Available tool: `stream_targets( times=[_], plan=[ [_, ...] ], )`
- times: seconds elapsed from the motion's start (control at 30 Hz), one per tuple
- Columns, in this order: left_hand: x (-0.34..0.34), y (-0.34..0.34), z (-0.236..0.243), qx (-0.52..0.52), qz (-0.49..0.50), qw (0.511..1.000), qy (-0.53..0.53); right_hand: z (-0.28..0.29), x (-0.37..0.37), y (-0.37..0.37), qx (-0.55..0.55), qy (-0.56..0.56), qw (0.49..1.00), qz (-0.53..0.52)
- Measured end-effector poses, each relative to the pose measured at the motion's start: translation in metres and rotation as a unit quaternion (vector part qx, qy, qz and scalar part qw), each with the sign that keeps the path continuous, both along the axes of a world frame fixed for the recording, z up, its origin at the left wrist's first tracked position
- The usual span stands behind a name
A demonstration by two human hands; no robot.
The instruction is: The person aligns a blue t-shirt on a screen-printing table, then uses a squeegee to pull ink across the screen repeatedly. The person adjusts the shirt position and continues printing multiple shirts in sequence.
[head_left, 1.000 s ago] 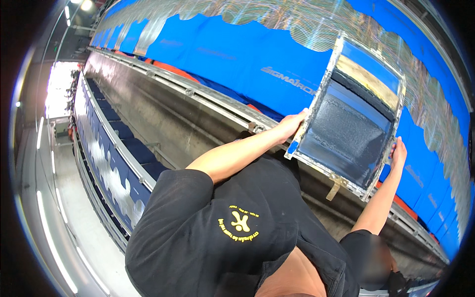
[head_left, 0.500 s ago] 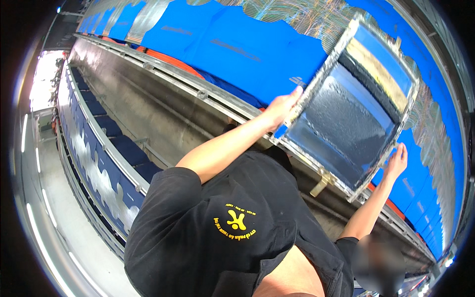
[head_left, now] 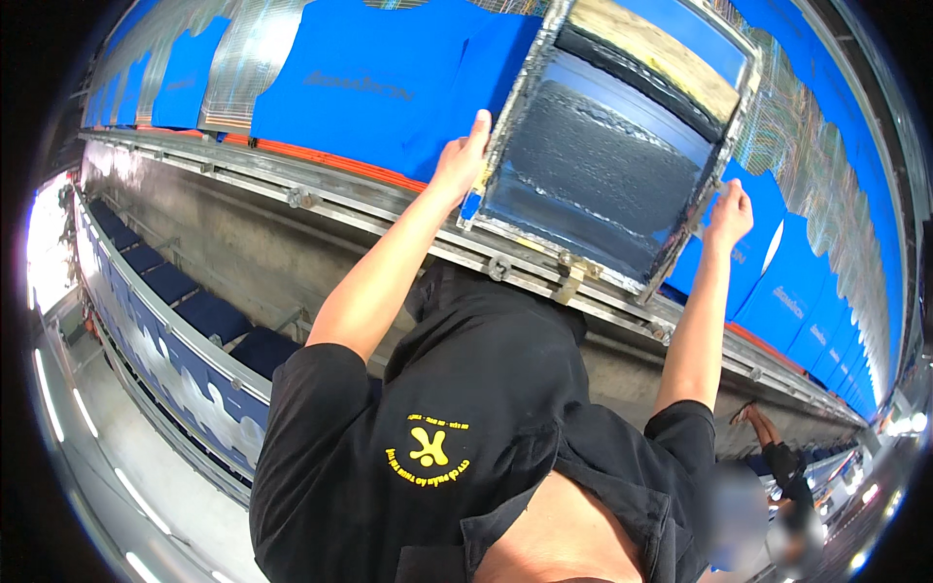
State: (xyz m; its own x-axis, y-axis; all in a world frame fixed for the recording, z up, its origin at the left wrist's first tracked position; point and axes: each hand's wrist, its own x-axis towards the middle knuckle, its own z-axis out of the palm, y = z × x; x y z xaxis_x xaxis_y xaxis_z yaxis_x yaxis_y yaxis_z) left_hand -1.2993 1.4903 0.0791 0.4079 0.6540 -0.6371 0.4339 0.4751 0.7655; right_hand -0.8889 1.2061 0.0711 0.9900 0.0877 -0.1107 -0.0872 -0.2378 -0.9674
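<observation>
- Rectangular frame (head_left: 512, 109): lies over the long counter (head_left: 260, 78), above blue fabric pieces (head_left: 364, 83), its near end close over the metal rail (head_left: 350, 207). Cannot tell whether the underside touches the cloth or sits clear of it.
- Left hand (head_left: 461, 167): closed about the frame's left side, thumb up along the edge; the other fingers are partly hidden. Blue tape (head_left: 470, 206) marks the corner just below it.
- Right hand (head_left: 729, 214): fingers curled inward at the frame's right side. A firm grasp or mere contact? Cannot tell from this view.
- Inside the frame: dark, wet-looking ink (head_left: 612, 146) spread over much of the bed; the squeegee (head_left: 664, 56), pale-bodied with a dark blade, lies across the far part, held by neither hand.
- Metal bracket (head_left: 577, 275) projects from the near end, beside the rail.
- Risk 1: if one side lifts or drops more than the other, the loose squeegee could slide and the ink pool toward the low side. Probable cause: uneven support.
- Risk 2: sideways drag with the underside on cloth could smear ink or shift a piece.
- Risk 3: the bracket catching askew on the rail could skew the frame.
</observation>
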Motion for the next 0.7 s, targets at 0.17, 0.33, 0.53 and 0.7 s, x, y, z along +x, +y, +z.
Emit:
stream_targets(
  times=[0.17,0.33,0.53,0.7],
  plan=[
    [-0.045,0.022,-0.029,0.063,0.043,0.996,0.05,0.002,-0.048,0.044,0.024,0.004,1.0,0.013],
    [-0.065,0.057,-0.01,0.075,-0.028,0.996,0.05,0.001,-0.07,0.062,0.044,-0.006,0.999,-0.003],
    [-0.086,0.089,0.03,0.192,0.007,0.978,0.081,-0.004,-0.074,0.078,-0.054,-0.061,0.997,0.016],
    [-0.015,0.1,0.09,0.42,-0.078,0.901,0.073,-0.019,-0.066,0.071,-0.175,-0.026,0.984,0.017]
  ],
)
